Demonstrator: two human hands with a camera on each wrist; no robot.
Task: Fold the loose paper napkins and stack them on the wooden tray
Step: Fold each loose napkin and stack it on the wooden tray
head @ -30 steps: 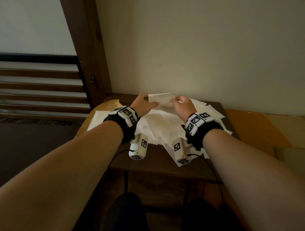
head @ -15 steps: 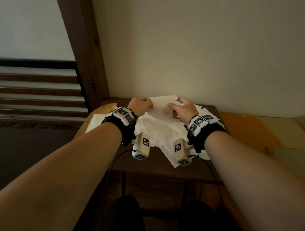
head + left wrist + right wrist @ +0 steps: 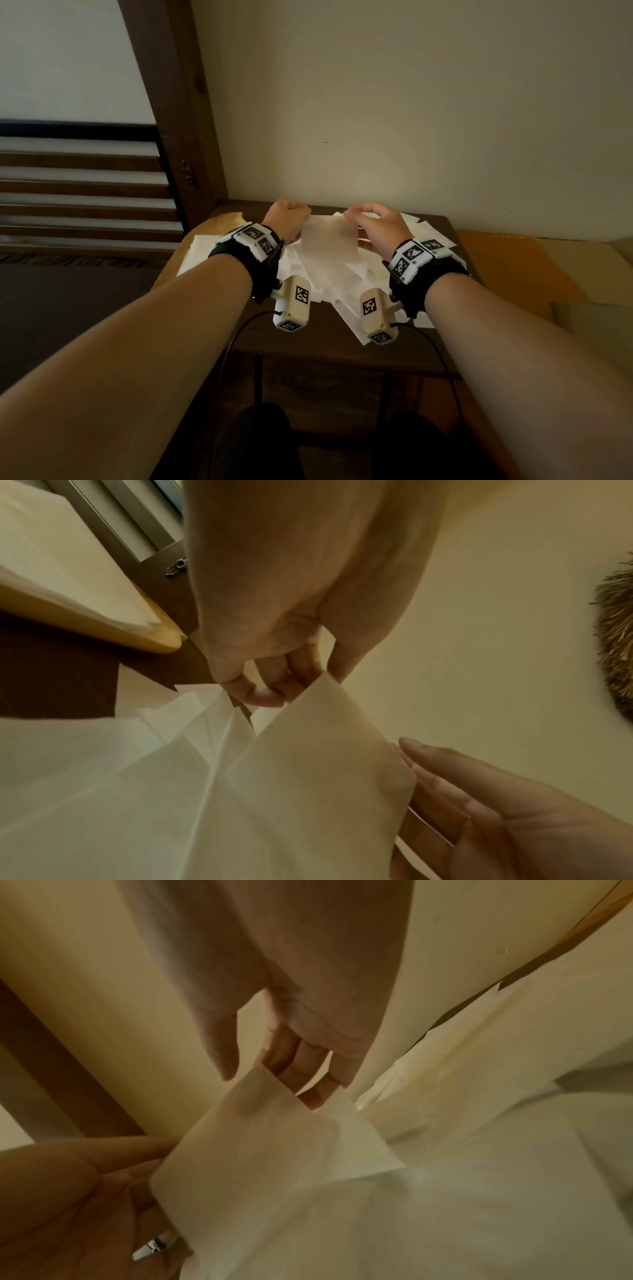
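I hold one white paper napkin (image 3: 329, 240) up by its top corners above the table. My left hand (image 3: 304, 219) pinches the left corner, thumb against curled fingers (image 3: 267, 693). My right hand (image 3: 350, 216) pinches the right corner, its fingers (image 3: 301, 1069) behind the sheet. The napkin (image 3: 325, 750) hangs down towards me over a heap of loose napkins (image 3: 325, 277). The wooden tray (image 3: 227, 218) lies at the left with a flat stack of napkins (image 3: 198, 246) on it; in the left wrist view the tray (image 3: 154, 639) is seen edge-on.
The dark wooden table (image 3: 335, 342) stands against a pale wall (image 3: 376, 102). A brown door frame (image 3: 178, 120) rises at the left. An orange-brown surface (image 3: 507, 260) adjoins the table on the right. Two cables hang off the table's front edge.
Both hands have raised the napkin's far edge and spread apart, so the sheet now hangs flat between them, facing me.
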